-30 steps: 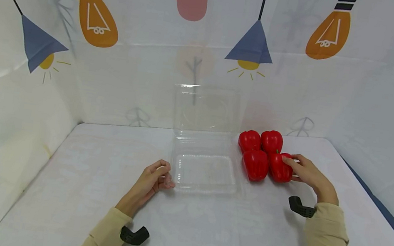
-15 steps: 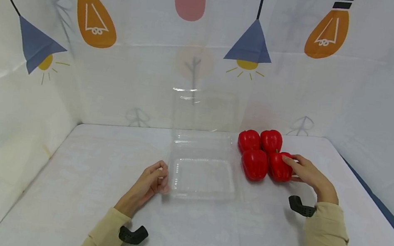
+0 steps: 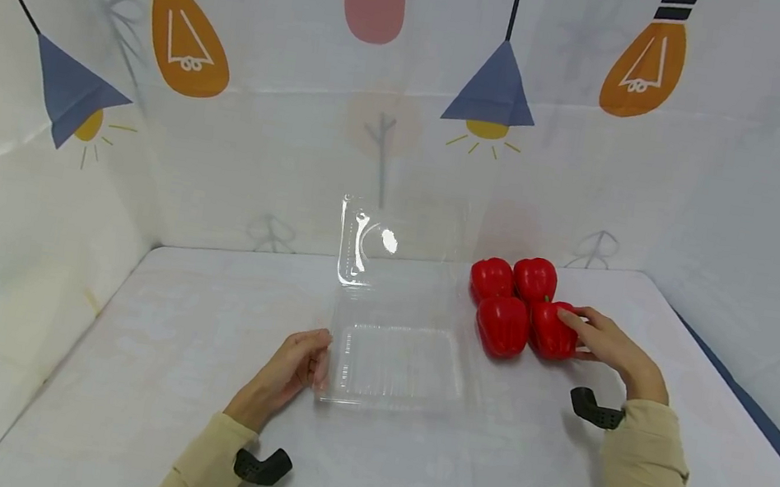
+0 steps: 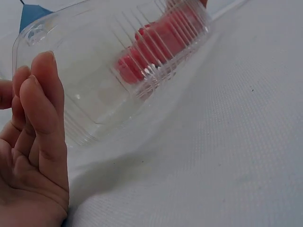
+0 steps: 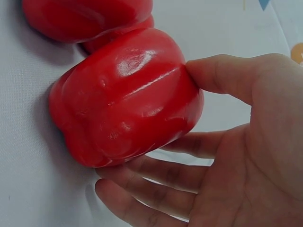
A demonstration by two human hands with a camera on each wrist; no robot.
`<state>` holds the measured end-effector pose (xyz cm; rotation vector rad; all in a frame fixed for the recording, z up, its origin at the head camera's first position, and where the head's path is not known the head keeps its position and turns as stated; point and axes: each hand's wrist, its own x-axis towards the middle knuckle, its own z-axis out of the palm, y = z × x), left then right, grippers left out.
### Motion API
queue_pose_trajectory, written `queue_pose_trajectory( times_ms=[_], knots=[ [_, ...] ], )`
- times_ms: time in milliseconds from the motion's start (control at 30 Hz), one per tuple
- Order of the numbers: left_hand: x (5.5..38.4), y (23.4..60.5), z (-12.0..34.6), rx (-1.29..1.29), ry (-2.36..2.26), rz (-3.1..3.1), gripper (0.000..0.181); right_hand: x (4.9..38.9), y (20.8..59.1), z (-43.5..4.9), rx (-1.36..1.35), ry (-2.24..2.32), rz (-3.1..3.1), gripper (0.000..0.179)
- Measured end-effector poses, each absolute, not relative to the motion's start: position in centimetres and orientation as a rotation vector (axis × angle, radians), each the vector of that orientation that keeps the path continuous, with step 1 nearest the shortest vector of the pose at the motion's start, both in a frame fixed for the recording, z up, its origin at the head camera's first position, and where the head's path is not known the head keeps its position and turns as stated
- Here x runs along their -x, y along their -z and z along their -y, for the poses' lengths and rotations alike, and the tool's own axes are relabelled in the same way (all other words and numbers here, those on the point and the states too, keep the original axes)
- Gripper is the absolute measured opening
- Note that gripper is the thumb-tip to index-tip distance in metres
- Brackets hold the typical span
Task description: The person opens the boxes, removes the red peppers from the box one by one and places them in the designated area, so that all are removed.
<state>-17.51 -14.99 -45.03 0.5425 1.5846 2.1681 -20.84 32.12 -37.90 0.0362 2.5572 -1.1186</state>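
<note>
A clear plastic clamshell container (image 3: 396, 361) stands with its lid (image 3: 400, 245) raised at the back. My left hand (image 3: 293, 371) pinches its left edge between thumb and fingers. The left wrist view shows the container (image 4: 94, 71) tilted, with a shadow on the cloth below. My right hand (image 3: 610, 349) grips the front right red bell pepper (image 3: 551, 330), thumb on one side and fingers curled beneath, as the right wrist view of this bell pepper (image 5: 128, 99) shows. Other red bell peppers (image 3: 501, 326) sit against it, right of the container.
A white cloth (image 3: 358, 472) covers the table. Behind it hangs a pale curtain (image 3: 261, 150) printed with lamps and bulbs, close to the table's back edge. A second curtain (image 3: 768, 272) closes off the right side.
The container has shifted slightly toward me and tilted, its lid swinging lower, while my left hand's fingers have closed on its edge. My right hand has stayed on the bell pepper.
</note>
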Motion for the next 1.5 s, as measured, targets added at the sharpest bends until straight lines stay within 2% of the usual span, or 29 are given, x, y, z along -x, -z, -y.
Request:
queue_pose_trajectory(
  times_ms=[133,433,900,1500],
  knots=[
    [17.37,45.19,15.02,-0.551,-2.142,-1.6,0.034,20.83,38.16,-32.17,-0.034,1.127,-2.555,0.082],
    [17.08,45.48,15.35,-0.651,-2.136,-1.545,0.016,20.91,38.04,-32.19,-0.015,1.13,-2.554,0.08],
    [16.89,45.6,15.66,-0.782,-2.025,-1.438,0.017,21.35,38.29,-32.22,-0.021,1.119,-2.563,0.084],
    [16.81,45.48,15.81,-0.787,-2.008,-1.453,0.018,21.17,38.42,-32.33,-0.047,1.106,-2.575,0.089]
  ],
)
